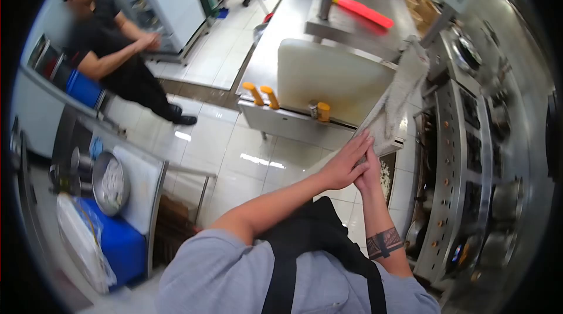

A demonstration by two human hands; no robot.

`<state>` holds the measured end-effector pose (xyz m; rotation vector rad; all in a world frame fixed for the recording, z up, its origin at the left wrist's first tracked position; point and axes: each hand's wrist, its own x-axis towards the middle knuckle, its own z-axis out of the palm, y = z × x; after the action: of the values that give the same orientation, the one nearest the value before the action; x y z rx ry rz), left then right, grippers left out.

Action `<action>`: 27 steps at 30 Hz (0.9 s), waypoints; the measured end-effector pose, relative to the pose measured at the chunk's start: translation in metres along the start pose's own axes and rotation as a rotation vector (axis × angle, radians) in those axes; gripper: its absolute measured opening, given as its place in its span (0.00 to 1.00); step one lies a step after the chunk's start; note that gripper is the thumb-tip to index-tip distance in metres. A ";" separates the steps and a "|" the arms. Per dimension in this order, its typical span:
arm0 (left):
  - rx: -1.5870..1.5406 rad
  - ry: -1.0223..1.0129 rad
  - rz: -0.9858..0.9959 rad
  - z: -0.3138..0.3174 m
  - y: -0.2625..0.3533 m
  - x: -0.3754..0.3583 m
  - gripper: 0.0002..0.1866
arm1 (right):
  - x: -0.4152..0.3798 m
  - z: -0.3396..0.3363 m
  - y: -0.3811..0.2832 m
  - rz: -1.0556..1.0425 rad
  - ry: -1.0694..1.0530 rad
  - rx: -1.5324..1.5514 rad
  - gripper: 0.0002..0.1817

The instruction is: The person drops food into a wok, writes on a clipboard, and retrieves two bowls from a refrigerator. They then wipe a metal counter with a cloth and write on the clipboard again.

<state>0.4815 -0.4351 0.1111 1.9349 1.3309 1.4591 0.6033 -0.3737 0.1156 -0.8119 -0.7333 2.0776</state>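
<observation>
In the head view, your left hand (346, 164) and right hand (369, 174) meet palm to palm beside the near right corner of the steel bench (281, 124). The left fingers are straight and close together; the right ones are mostly hidden, so their spread can't be told. Your fingertips reach the lower end of the pale towel (399, 94), which hangs along the bench's right edge; whether they grip it, you can't tell from here. Left of the towel is a white board (328, 76), with a yellow-orange container (323, 111) by the near edge. Two orange handles (262, 95) stick up near the near left corner.
</observation>
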 end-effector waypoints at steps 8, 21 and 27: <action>0.019 -0.036 -0.653 -0.054 -0.029 -0.067 0.29 | 0.012 -0.017 0.042 0.344 -0.384 0.288 0.26; 0.134 -0.401 -0.753 -0.192 -0.165 -0.196 0.16 | 0.060 0.018 0.087 -0.165 -0.031 -1.688 0.14; 0.176 -0.915 -1.215 -0.317 -0.276 -0.310 0.33 | 0.031 -0.036 0.192 0.958 -0.705 -2.059 0.32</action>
<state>0.0689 -0.6375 -0.1371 1.0961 1.6085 -0.1216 0.5287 -0.4426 -0.0539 -1.5062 -3.6133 1.4682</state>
